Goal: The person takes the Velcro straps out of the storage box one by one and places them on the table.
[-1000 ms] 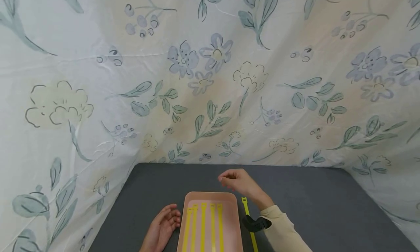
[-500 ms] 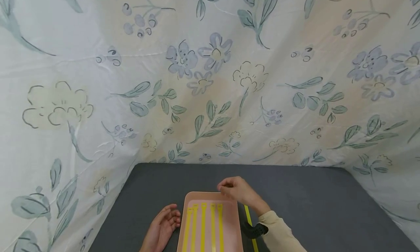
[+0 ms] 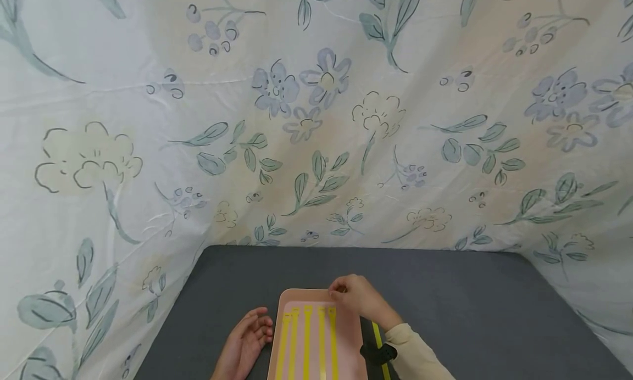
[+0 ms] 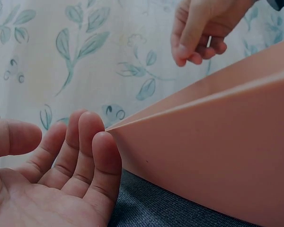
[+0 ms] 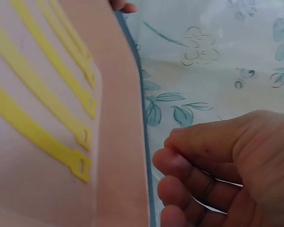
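Observation:
Several yellow cable straps (image 3: pixel 306 341) lie lengthwise, side by side, in a pink tray (image 3: pixel 309 293); their slotted heads point to the far end. My left hand (image 3: pixel 247 336) rests palm up by the tray's left side, fingers loosely bent, their tips near its wall (image 4: pixel 203 137). At the far right corner, my right hand (image 3: pixel 360 297) hovers with fingers loosely curled and thumb close to the index finger. In the right wrist view, nothing shows between those fingers (image 5: pixel 173 163). Another yellow strap (image 3: pixel 377 335) lies outside the tray on the right, partly hidden beneath my right arm.
The tray stands on a dark grey tabletop (image 3: pixel 460 308). Behind and at the sides hangs a pale floral cloth (image 3: pixel 316 116). A black band (image 3: pixel 379 353) circles my right wrist, above the loose strap.
My right hand has come down and nearer, from beyond the tray to its far right corner, and its forearm covers the loose strap's head. The left hand and the straps stay put.

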Action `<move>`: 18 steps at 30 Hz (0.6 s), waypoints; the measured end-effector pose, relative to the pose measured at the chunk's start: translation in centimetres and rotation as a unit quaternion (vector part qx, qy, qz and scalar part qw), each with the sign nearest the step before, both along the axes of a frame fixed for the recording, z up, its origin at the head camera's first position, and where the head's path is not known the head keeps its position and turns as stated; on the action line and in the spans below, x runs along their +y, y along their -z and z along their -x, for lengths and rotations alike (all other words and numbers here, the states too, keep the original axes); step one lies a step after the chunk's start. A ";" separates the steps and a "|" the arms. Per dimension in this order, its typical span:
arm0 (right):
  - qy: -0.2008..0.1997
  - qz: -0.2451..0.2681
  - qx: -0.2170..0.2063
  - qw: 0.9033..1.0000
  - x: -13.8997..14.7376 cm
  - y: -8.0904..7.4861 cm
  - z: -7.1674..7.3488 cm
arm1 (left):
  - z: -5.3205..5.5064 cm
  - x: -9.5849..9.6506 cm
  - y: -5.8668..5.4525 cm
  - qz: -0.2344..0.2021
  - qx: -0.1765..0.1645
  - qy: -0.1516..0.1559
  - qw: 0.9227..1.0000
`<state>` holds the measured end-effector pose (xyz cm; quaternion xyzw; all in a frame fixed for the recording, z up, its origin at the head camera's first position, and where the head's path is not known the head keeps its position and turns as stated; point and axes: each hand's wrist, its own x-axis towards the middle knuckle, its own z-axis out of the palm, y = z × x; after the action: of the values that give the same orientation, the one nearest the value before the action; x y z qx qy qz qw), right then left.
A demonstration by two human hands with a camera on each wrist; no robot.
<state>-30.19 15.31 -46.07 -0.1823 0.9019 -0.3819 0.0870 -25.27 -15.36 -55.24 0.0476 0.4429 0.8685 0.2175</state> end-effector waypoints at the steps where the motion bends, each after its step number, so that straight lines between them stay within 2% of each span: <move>1: -0.002 -0.008 0.005 1.000 0.0 0.1 0.0 | 0.0 0.0 0.0 -0.001 0.001 0.001 1.000; 9: 0.011 -0.062 0.023 0.998 -0.6 0.7 -0.1 | 0.0 -0.1 0.0 -0.004 -0.004 0.005 1.000; 18: 0.013 -0.122 0.061 0.991 -1.3 1.6 -0.3 | 0.1 -0.1 0.0 -0.005 -0.005 0.007 1.000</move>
<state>-29.87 13.98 -47.66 -0.1812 0.9477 -0.2581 0.0487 -25.33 -15.48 -55.20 0.0480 0.4368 0.8695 0.2256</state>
